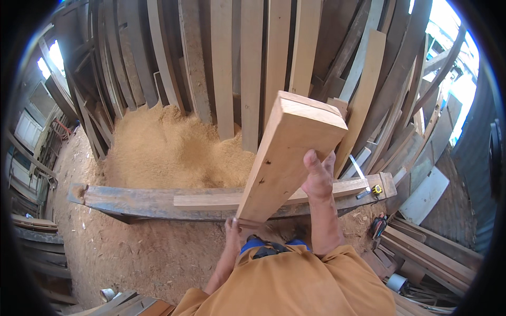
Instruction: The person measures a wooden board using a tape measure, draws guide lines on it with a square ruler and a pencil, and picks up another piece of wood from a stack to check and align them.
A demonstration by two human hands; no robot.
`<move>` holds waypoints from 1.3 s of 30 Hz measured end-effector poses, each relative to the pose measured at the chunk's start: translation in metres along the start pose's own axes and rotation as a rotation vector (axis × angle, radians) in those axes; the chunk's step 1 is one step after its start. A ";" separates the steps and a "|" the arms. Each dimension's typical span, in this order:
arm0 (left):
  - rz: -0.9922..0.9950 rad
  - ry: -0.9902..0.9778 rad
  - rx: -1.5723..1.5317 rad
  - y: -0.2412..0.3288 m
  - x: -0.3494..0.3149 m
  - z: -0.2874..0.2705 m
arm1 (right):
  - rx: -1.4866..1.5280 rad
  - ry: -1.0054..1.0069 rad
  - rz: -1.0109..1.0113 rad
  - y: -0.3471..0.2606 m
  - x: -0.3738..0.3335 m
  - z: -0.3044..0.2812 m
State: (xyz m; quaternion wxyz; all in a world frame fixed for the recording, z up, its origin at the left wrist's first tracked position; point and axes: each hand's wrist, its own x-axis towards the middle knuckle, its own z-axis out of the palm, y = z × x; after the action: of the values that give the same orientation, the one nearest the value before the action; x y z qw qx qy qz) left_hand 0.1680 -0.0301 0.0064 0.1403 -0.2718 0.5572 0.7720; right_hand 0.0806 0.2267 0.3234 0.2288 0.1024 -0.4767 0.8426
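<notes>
A thick pale wooden beam (287, 147) stands tilted up in front of me, its end grain at the top. My right hand (319, 176) is closed on its right side near the upper end, thumb lying on the face. Low at its left edge, my left hand (232, 227) grips the beam near the bottom end; part of those fingers is hidden. Behind the beam, a long squared timber (205, 202) lies along the wooden bench (132, 199). A try square (360, 171) rests toward the bench's right end, with a yellow and black tape measure (377, 189) beside it.
Beyond the bench is a heap of sawdust (153, 142). Many planks (223, 68) lean upright along the back. Stacked boards (427, 253) and a red and black tool (378, 225) lie at the right. Loose boards (124, 305) sit at the lower left.
</notes>
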 end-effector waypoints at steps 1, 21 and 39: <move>0.009 0.008 -0.003 0.004 -0.005 0.000 | -0.010 -0.080 -0.002 -0.004 0.002 0.007; 0.322 -0.598 -0.587 0.108 -0.018 0.067 | -1.113 -0.643 0.753 0.032 -0.062 -0.110; 0.249 -0.296 -0.840 0.073 -0.004 0.018 | -1.378 -0.791 0.881 0.091 -0.152 -0.144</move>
State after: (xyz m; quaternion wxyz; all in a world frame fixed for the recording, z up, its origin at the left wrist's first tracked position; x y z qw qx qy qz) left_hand 0.1284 -0.0378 0.0696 0.0021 -0.1229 0.1984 0.9724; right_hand 0.1760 0.2653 0.1198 -0.2839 0.0334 -0.9148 0.2854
